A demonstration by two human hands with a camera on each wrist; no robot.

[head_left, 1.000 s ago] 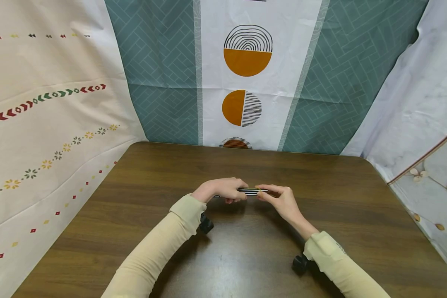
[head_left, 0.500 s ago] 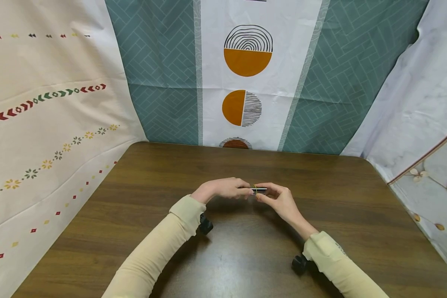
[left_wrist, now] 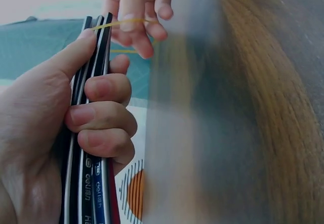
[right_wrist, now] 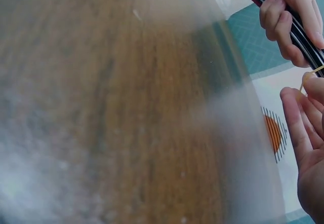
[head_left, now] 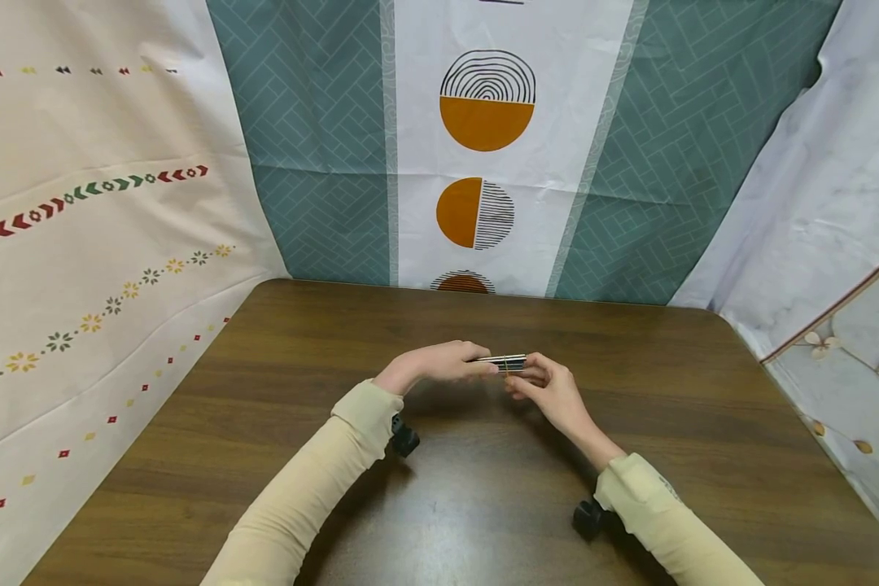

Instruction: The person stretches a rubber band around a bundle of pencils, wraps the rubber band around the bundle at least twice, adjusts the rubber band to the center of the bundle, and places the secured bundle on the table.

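Pencils (left_wrist: pixel 87 188), at least three; one yellow band (left_wrist: pixel 124 21)

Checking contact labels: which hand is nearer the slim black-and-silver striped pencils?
Left hand: it grips the pencils. Right hand is by their end, holding a thin yellow elastic band.

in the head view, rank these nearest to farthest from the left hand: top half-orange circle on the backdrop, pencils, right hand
1. Pencils: gripped in the left hand, so touching it.
2. Right hand: just to the right, by the pencils' ends.
3. Top half-orange circle: well beyond both, high on the backdrop.
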